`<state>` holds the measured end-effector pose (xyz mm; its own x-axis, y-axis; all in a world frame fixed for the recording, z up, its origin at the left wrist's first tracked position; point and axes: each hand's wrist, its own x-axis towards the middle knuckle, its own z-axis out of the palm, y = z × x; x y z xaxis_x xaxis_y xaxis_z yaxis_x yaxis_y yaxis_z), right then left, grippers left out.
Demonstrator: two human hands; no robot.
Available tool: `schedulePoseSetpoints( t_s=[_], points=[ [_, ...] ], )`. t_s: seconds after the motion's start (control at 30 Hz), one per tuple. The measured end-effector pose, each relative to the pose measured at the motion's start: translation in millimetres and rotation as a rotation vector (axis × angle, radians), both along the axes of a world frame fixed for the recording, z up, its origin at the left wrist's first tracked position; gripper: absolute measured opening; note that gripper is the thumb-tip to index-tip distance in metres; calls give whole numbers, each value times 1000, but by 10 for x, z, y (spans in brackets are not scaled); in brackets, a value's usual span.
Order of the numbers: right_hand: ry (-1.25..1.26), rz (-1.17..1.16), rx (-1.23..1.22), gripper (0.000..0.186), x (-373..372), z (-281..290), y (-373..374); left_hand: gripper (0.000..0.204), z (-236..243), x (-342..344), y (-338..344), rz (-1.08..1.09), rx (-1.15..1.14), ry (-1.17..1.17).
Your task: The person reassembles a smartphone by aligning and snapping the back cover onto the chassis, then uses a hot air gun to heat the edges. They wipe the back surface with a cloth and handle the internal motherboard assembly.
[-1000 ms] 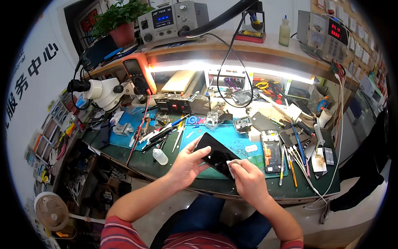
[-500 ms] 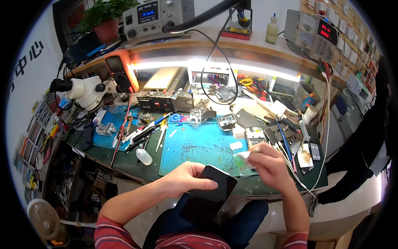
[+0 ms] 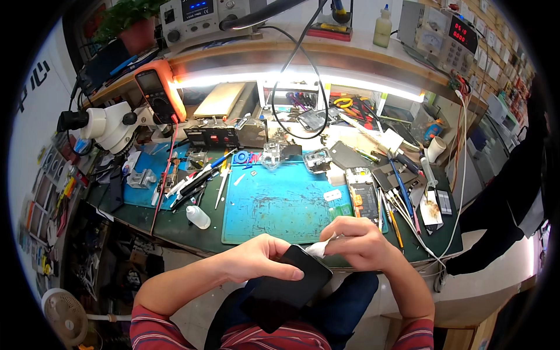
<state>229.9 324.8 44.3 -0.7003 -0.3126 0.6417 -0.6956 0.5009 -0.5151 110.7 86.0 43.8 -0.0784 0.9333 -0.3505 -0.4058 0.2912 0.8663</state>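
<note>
From the head view, I see the person's left hand clamped on a dark phone, which tilts above the lap, just off the near edge of the bench. The right hand pinches a white tissue at the phone's upper edge. Beyond lies a blue mat, a small bottle standing left of it, an opened phone at its right.

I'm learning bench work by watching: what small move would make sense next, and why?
Probably draw the white wipe lightly along the dark phone's upper edge: the right hand pinches the wipe right by that edge, while the left hand holds the phone, thumb on its face, so it seems steady enough.
</note>
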Motion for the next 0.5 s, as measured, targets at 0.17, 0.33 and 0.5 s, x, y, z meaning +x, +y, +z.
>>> schedulePoseSetpoints(
  t_s=[0.17,0.33,0.5],
  points=[
    [-17,56,-14,33,-26,-54,-28,28,15,-3,6,15,-6,-12],
    [-15,80,-47,28,17,-61,-16,28,-21,-16,-28,50,0,-66],
    [-32,65,-88,25,102,-126,27,28,0,-4,-53,114,7,-134]
  ],
)
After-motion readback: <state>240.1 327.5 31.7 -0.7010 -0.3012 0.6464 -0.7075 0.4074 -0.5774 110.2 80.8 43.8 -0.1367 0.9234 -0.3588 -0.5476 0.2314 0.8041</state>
